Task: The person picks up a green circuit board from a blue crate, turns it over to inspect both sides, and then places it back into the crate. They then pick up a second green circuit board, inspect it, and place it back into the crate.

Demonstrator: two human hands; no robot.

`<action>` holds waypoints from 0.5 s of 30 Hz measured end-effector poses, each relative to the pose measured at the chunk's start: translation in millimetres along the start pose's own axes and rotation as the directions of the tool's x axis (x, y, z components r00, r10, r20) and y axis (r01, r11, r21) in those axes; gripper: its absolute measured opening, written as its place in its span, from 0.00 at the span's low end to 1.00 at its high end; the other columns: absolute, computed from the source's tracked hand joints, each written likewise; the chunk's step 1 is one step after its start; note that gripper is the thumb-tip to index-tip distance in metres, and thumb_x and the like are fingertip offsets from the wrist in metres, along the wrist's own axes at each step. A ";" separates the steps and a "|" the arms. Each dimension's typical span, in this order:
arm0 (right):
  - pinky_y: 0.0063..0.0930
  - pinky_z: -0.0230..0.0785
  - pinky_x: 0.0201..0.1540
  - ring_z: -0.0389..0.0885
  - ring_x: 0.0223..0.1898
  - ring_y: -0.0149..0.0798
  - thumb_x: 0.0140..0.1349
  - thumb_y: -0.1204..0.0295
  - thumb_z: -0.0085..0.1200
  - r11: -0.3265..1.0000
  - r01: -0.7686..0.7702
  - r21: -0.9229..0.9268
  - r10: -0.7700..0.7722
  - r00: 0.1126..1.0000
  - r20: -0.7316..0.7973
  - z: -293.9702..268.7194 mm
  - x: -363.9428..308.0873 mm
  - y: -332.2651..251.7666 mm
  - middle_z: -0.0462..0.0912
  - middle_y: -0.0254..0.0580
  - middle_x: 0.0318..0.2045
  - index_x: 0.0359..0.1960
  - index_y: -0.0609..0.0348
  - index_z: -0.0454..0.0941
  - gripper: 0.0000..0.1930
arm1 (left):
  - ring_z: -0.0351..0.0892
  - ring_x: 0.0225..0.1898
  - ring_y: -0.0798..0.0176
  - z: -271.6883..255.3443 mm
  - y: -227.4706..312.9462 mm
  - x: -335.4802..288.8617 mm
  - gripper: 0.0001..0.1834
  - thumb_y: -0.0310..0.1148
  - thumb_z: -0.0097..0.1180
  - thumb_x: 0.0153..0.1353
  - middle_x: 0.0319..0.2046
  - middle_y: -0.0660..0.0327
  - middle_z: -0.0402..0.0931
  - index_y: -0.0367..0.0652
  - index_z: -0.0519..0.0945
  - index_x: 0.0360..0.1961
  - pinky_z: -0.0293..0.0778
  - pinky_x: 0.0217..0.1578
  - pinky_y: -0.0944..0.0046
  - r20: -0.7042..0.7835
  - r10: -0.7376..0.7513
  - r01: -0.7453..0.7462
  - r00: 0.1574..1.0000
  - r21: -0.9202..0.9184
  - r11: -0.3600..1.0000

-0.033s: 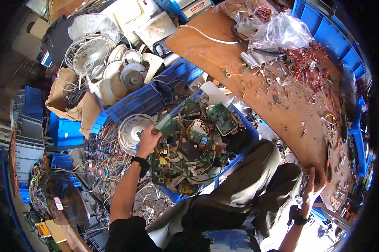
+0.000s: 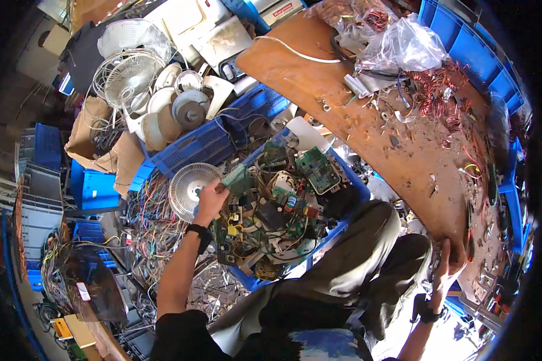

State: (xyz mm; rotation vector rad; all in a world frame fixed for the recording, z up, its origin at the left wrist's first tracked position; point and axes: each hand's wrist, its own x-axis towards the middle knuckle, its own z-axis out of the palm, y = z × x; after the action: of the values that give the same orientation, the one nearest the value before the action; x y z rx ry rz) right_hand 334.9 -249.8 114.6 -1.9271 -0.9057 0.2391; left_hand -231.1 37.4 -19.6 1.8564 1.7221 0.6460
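My left hand is closed around the near end of a green circuit board, thumb on top and fingers curled under its edge, lifting it at the left rim of the blue crate heaped with boards, wires and small parts. The board looks thin, stiff and light, so I judge a pinch at the bare edge is enough; its face carries soldered parts and probably sharp pins underneath, so the rim is the safer place for my fingers. Loose cables in the heap lie close to it, and I cannot tell whether any is attached, so it may snag if pulled quickly. Just left of my hand a round white fan grille leans against the crate. My right hand is well apart, fingers wrapped over the near edge of the brown wooden table, gripping only that, with copper wire scraps strewn farther along the top.
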 end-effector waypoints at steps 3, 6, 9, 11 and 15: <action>0.26 0.70 0.44 0.76 0.36 0.31 0.68 0.69 0.56 1.000 0.014 0.027 -0.015 1.000 0.008 0.4 0.1 -0.8 0.82 0.39 0.34 0.41 0.67 0.80 0.10 | 0.85 0.34 0.54 -7.3 -10.0 2.0 0.12 0.31 0.67 0.58 0.34 0.49 0.84 0.34 0.81 0.40 0.78 0.37 0.58 0.009 -0.020 0.020 1.000 0.067 0.998; 0.27 0.70 0.45 0.77 0.37 0.32 0.68 0.70 0.57 0.999 0.005 0.051 -0.005 1.000 0.015 -0.7 0.0 6.0 0.82 0.40 0.34 0.41 0.66 0.81 0.10 | 0.87 0.33 0.57 -8.4 -18.7 -4.7 0.14 0.31 0.67 0.60 0.35 0.49 0.86 0.33 0.81 0.44 0.80 0.35 0.58 0.024 -0.041 0.037 0.999 0.156 0.987; 0.28 0.71 0.46 0.77 0.38 0.33 0.68 0.69 0.57 0.999 -0.006 0.038 0.005 1.000 0.025 -1.6 -0.1 6.1 0.83 0.41 0.35 0.43 0.66 0.81 0.11 | 0.88 0.34 0.60 -7.8 -16.4 -8.7 0.18 0.31 0.67 0.61 0.34 0.49 0.87 0.31 0.80 0.48 0.81 0.34 0.59 0.069 -0.019 0.012 0.997 0.105 0.994; 0.29 0.71 0.47 0.78 0.38 0.34 0.67 0.69 0.57 0.999 0.027 -0.030 -0.026 1.000 0.011 -2.3 0.2 4.8 0.84 0.43 0.36 0.43 0.66 0.81 0.12 | 0.88 0.34 0.61 -3.0 -17.3 -10.4 0.19 0.31 0.67 0.61 0.33 0.50 0.87 0.31 0.79 0.50 0.82 0.34 0.61 0.041 0.027 -0.028 0.999 0.022 0.999; 0.32 0.72 0.49 0.79 0.40 0.36 0.67 0.68 0.58 1.000 0.013 -0.017 -0.012 0.998 0.054 -4.7 1.0 1.8 0.85 0.45 0.39 0.44 0.67 0.82 0.12 | 0.87 0.34 0.55 5.6 -21.1 -10.3 0.22 0.34 0.67 0.61 0.32 0.50 0.86 0.30 0.78 0.52 0.81 0.37 0.58 0.008 -0.031 0.031 0.999 -0.042 0.999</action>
State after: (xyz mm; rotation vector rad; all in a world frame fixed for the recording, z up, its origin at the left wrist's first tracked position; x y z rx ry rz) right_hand 338.8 -252.8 115.8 -1.9388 -0.9582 0.2779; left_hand -243.9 28.0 -37.7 1.7982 1.7159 0.6569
